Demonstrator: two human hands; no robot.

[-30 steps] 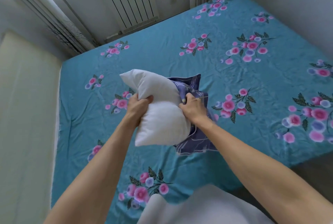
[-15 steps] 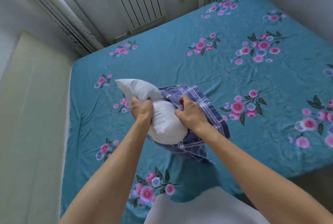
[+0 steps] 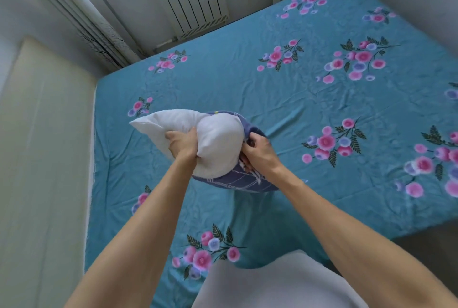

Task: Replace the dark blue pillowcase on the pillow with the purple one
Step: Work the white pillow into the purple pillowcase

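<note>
left hand (image 3: 182, 143) squeezing pillow (image 3: 218, 144) | right hand (image 3: 257, 150) clamped on purple pillowcase (image 3: 238, 182) | pillow shoved deeper than before, stuffing underway

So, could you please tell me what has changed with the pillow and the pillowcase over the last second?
The white pillow has gone further into the purple pillowcase: more of the case now wraps its lower end, and the bundle sits lower over the bed. The right hand has shifted its hold along the case's edge. Unchanged: the left hand grips the pillow, the right holds the case.
</note>
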